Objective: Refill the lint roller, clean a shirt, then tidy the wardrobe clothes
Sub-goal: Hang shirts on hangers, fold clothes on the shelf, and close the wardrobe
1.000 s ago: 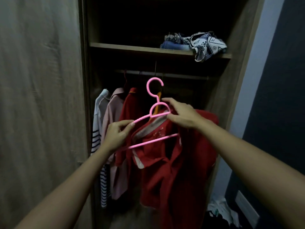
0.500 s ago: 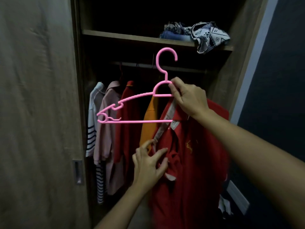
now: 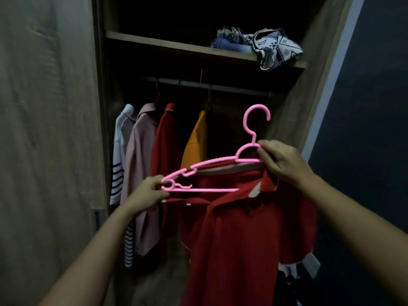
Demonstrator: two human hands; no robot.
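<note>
Left grip point(image 3: 150, 193) pinches the hanger's point(image 3: 220, 159) far end; right grip point(image 3: 280, 164) grasps its neck under the hook; shirt point(image 3: 238, 239) hangs below both.

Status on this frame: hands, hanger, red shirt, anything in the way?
Left hand pinches end of pink hanger; right hand grips its neck. Red shirt partly on hanger, not on rail. Rail space right of orange garment looks free.

Room was dim. Open wood-grain wardrobe point(image 3: 293, 120) sat mostly in shadow, one shelf point(image 3: 154, 44) up top and a hanging rail point(image 3: 231, 88) just below it. Door panel point(image 3: 44, 151) with recessed handle point(image 3: 97, 219) filled the left; dark wall point(image 3: 371, 107) stood to the right.
</note>
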